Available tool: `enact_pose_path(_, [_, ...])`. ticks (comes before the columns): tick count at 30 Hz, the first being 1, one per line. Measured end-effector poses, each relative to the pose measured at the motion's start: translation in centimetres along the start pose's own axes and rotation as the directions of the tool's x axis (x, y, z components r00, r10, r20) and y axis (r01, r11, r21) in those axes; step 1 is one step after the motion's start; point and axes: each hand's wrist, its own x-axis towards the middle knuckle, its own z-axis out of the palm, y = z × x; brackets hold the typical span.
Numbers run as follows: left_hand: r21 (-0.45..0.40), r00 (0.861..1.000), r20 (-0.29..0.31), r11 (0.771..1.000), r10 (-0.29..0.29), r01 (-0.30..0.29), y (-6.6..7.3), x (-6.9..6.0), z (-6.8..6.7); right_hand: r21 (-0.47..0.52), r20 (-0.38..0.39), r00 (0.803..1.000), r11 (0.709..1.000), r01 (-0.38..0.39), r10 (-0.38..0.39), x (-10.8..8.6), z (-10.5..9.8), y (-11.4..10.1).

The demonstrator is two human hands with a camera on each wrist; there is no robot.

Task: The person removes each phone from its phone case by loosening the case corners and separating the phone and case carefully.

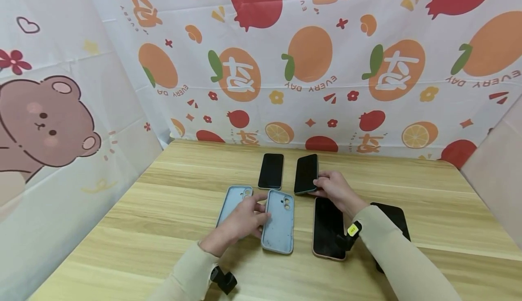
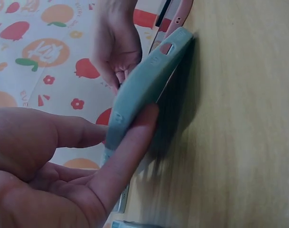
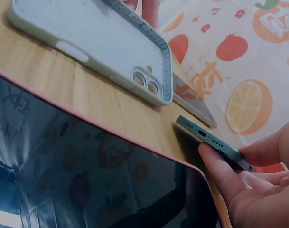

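Observation:
My left hand (image 1: 241,219) pinches the left long edge of a light blue phone case (image 1: 278,228), its hollow inside facing up. The left wrist view shows the case (image 2: 151,78) tilted, with one side raised off the table. At the back, my right hand (image 1: 335,191) grips a dark-screened smartphone (image 1: 306,173) by its right edge, between thumb and fingers. In the right wrist view, this phone (image 3: 210,140) has a green frame with its port end showing, and it is tilted off the table.
A second light blue case (image 1: 234,199) lies left of the held one, partly behind my left hand. Another smartphone (image 1: 271,172) lies at the back. A phone in a pink case (image 1: 326,228) and a black phone (image 1: 393,217) lie near my right forearm. A fruit-print cloth (image 1: 310,56) hangs behind the wooden table (image 1: 163,210).

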Motion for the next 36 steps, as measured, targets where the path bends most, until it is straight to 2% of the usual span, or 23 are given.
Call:
enact_pose_path(5, [0.131, 1.000, -0.028, 0.991, 0.008, -0.004, 0.4, -0.2, 0.3, -0.026, -0.011, 1.000, 0.999, -0.020, 0.019, 0.4, -0.2, -0.1])
enact_pose_path(16, [0.262, 0.999, -0.055, 0.965, 0.001, 0.013, 1.3, -0.7, 0.6, -0.163, -0.025, 0.998, 0.985, -0.053, 0.050, 0.0, -0.7, -0.7])
enact_pose_path(25, [0.365, 0.998, -0.061, 0.931, -0.001, 0.023, 1.6, -1.0, 0.5, -0.266, 0.010, 1.000, 0.964, 0.019, -0.017, -1.4, -0.5, -0.8])
enact_pose_path(32, [0.423, 0.998, -0.056, 0.906, 0.003, 0.021, 1.8, -1.2, 0.5, -0.255, -0.009, 0.996, 0.964, 0.080, -0.085, -2.9, -0.9, -0.8])
enact_pose_path(36, [0.425, 0.997, -0.073, 0.905, 0.013, 0.019, 1.9, -1.1, 0.6, -0.278, -0.005, 0.991, 0.952, 0.128, -0.135, -4.3, -1.2, -0.5])
